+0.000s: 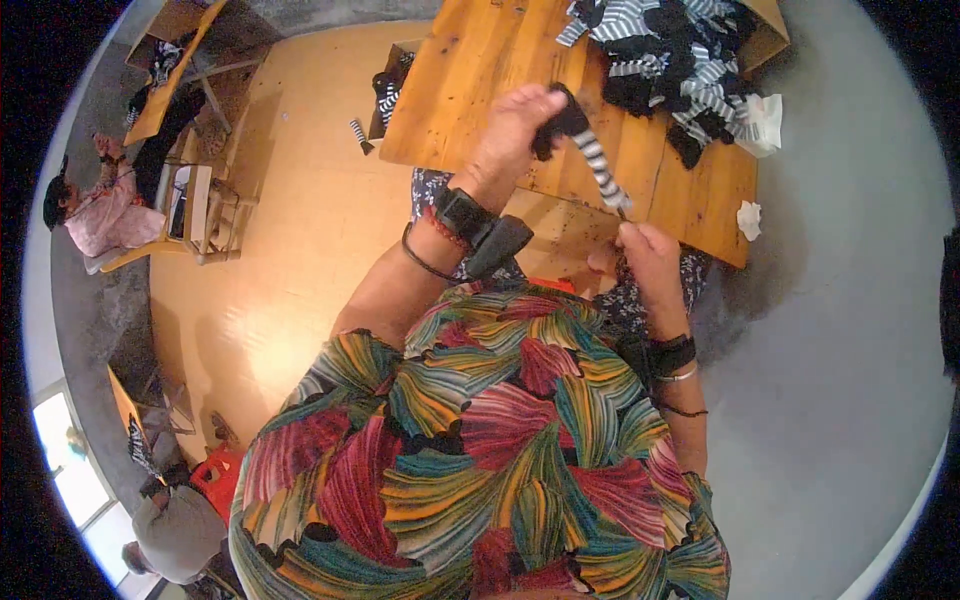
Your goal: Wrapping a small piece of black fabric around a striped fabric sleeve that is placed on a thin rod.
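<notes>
While the striped sock [597,165] stretches above the tabletop [470,90], by its near edge, I see the left hand [518,118] with fingers gripping the black end; the right hand [652,255] appears to pinch the striped tip. My judgement: pull lightly and evenly, without twisting, well apart from the pile [690,75] toward the far right corner.

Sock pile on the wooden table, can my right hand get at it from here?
Probably yes: only bare wooden table seems to lie between your right hand and the sock pile, though that hand looks busy pinching the end of a striped sock.
</notes>
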Demonstrator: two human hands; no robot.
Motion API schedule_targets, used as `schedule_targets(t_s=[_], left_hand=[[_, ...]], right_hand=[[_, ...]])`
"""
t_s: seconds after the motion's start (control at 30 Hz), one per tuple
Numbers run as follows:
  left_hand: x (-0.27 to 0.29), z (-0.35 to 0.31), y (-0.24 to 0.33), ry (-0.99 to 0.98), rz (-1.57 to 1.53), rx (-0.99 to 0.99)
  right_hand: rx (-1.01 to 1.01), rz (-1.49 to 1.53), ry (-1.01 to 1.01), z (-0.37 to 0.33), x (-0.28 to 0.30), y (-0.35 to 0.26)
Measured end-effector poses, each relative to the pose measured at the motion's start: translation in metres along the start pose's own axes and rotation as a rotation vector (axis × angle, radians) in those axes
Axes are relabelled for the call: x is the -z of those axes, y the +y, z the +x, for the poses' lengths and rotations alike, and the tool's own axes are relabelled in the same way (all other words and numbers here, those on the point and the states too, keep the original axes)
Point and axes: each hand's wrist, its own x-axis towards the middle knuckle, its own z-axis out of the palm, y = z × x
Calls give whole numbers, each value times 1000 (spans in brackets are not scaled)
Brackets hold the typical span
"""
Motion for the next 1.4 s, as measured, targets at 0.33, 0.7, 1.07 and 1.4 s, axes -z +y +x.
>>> schedule_targets(t_s=[0.33,0.7,1.07,1.4], left_hand=[[6,-13,30,56,-122,10],[-41,-31,7,9,-54,211],[-24,-32,-4,246,143,186],[-13,-33,-18,331,-55,238]], right_hand=[[148,-153,301,7,59,38],[248,236,-128,28,-43,-43],[-57,197,-151,10,-15,1],[-52,137,-297,4,-6,20]])
